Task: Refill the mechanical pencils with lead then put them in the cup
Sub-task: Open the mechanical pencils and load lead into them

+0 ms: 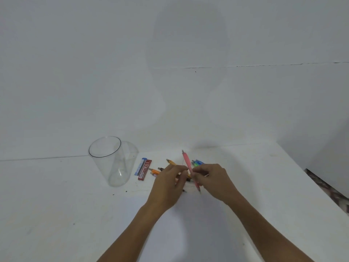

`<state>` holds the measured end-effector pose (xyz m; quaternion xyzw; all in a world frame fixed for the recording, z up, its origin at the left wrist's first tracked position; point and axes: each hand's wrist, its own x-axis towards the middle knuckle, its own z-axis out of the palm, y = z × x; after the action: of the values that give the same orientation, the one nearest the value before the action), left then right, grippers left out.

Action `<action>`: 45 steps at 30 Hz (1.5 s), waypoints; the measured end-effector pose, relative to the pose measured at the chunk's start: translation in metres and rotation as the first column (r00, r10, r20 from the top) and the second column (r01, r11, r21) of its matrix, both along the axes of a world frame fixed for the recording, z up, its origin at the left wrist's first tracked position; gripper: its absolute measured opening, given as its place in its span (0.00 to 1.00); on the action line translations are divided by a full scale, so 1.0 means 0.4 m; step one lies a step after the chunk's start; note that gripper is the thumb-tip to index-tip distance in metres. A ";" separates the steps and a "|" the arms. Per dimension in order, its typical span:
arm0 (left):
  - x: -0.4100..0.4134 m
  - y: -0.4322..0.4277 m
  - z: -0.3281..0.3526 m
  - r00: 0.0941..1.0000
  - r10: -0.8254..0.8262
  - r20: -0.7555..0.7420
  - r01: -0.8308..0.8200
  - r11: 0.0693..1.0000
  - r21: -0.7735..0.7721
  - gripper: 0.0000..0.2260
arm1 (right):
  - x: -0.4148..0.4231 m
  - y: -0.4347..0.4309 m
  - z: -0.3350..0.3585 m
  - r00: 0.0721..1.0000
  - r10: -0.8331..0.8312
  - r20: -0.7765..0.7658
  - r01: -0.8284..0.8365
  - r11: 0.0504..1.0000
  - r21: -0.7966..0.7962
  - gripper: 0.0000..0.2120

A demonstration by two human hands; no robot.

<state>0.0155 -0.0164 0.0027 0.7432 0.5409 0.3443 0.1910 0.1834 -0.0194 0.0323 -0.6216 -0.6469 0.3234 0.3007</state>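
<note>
The pink pencil (187, 161) we grip tilted in our right hand (213, 178), likely for refilling; our left hand (168, 186) curls alongside, contents unclear.

The left hand (168, 184) and right hand (211, 180) hide much of the pencil pile (155, 171). Lead case (145, 170) lettering is too small to read.

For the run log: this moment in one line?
right hand: holds pink pencil | left hand: grip unclear | cup: empty | lead cases: by cup
</note>
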 end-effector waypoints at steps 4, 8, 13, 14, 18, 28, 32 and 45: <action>-0.008 -0.061 0.030 0.969 0.041 0.243 0.007 0.981 -0.192 0.08 | -0.029 -0.073 -0.001 0.971 -0.007 -0.240 -0.023 0.992 -0.120 0.06; -0.027 -0.119 0.013 0.911 0.048 0.409 0.106 0.932 -0.346 0.13 | -0.053 -0.143 -0.015 0.933 0.007 -0.360 -0.074 0.982 -0.173 0.05; -0.036 -0.201 0.004 0.892 0.077 0.444 0.120 0.909 -0.399 0.12 | -0.076 -0.212 -0.051 0.929 0.055 -0.367 -0.136 0.970 -0.199 0.08; -0.037 -0.214 0.004 0.898 0.077 0.433 0.114 0.910 -0.398 0.11 | -0.075 -0.222 -0.057 0.934 0.055 -0.352 -0.133 0.970 -0.202 0.09; -0.042 -0.259 0.001 0.912 0.062 0.406 0.115 0.910 -0.398 0.12 | -0.058 -0.254 -0.059 0.939 0.013 -0.344 -0.105 0.963 -0.249 0.08; -0.090 -0.292 0.032 0.916 -0.007 0.402 0.254 0.785 -0.565 0.10 | -0.046 -0.271 -0.023 0.837 -0.149 -0.527 0.008 0.965 -0.261 0.07; -0.092 -0.293 0.036 0.947 -0.066 0.314 0.231 0.819 -0.525 0.09 | -0.050 -0.277 -0.027 0.819 -0.147 -0.555 0.010 0.970 -0.242 0.08; -0.062 -0.284 -0.008 0.992 -0.096 0.079 0.116 0.946 -0.302 0.13 | -0.059 -0.288 -0.057 0.810 -0.146 -0.568 -0.015 0.963 -0.269 0.06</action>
<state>-0.0094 -0.1301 -0.0004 0.7214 0.5406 0.2690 0.3390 0.1597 -0.1347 0.0094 -0.5488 -0.4532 0.5698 0.4110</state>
